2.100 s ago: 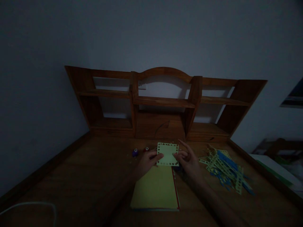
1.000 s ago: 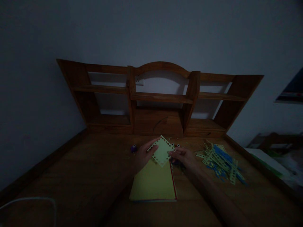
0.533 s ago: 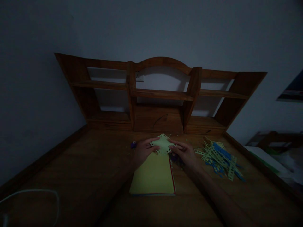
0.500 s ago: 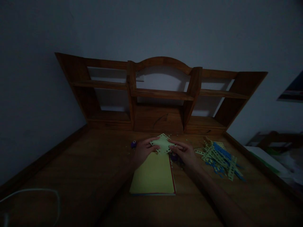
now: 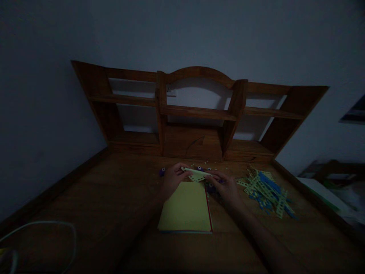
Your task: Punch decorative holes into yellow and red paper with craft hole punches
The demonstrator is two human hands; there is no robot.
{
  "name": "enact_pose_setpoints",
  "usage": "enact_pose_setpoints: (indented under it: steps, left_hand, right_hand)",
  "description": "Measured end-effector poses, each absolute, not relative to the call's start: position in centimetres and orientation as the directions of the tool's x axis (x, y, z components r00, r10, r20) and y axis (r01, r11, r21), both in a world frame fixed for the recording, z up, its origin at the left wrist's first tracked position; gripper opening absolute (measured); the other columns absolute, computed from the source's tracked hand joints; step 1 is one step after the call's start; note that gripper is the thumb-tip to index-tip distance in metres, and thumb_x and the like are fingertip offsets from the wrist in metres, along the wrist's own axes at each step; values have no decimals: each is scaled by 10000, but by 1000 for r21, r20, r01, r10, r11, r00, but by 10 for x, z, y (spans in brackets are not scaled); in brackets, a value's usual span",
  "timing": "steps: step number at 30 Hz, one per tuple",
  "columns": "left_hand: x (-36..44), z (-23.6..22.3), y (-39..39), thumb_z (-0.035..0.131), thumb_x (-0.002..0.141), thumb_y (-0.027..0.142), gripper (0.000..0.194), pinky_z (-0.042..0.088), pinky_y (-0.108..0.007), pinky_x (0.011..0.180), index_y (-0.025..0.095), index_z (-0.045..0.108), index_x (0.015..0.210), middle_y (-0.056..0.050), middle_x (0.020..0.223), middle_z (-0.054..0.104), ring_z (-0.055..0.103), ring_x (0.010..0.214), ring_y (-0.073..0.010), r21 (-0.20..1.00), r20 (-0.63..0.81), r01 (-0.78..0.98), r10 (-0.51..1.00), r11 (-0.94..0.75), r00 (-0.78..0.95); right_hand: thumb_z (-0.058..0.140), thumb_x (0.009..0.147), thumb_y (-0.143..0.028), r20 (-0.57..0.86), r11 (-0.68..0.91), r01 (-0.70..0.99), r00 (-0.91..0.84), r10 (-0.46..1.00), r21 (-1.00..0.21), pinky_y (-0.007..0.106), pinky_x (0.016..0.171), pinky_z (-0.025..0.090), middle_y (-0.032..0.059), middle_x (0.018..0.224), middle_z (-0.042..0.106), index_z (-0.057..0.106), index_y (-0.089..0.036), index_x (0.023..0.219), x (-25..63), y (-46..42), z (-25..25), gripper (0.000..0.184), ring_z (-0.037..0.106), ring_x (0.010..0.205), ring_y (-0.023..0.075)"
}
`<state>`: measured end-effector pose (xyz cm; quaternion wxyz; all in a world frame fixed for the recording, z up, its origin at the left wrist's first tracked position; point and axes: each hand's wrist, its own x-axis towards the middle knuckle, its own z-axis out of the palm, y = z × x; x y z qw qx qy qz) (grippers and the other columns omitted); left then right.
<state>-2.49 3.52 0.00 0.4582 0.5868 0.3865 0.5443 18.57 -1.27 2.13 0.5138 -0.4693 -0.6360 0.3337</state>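
Head view, left hand [image 5: 170, 182] and right hand [image 5: 227, 187], fingers [image 5: 212, 179] of both pinching a bent, pale-green paper [image 5: 196, 177] with punched edges, by the far end of a flat yellow paper stack [image 5: 185, 209], grained wooden table [image 5: 91, 198], tangled perforated strips [image 5: 268, 190].

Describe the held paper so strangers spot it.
Before the wooden shelf unit, a yellow paper stack lies on the desk. Near the stack's far edge, left hand and right hand hold the bent sheet; unlike the plain stack, it has punched holes.
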Motion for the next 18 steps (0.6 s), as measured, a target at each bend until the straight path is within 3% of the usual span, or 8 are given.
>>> enact_pose_setpoints:
  steps: [6,11,15,18]
  left_hand:
    - [-29,5,36,764,658,365,269,489,-244,652,159,655,791,-8,742,680,635,691,-149,971,240,-23,966,-239,96]
    - [-30,6,34,751,685,363,237,488,-246,688,151,668,753,-28,791,695,641,728,-151,973,230,-73,961,-221,153]
    - [-27,8,29,746,697,365,251,499,-276,741,147,656,784,-45,836,715,657,766,-166,982,178,-101,947,-157,267]
    - [-26,9,24,741,704,357,242,490,-263,746,144,654,778,-39,827,705,650,776,-160,979,202,-87,928,-184,314]
  right_hand:
    - [716,719,-452,234,231,165,-4,972,-959,270,583,477,46,763,725,705,-192,913,186,-7,12,325,652,662,186]
    - [694,730,-492,314,297,360,-11,949,-884,248,489,390,-1,544,604,723,-175,855,187,-8,15,341,515,489,128]
    - [698,747,-449,445,442,430,-99,890,-787,292,679,465,53,833,690,734,-208,886,184,-14,26,281,610,747,187]
    - [705,750,-425,376,420,338,-189,907,-842,326,772,486,64,947,712,729,-220,951,181,-17,26,288,642,850,218]
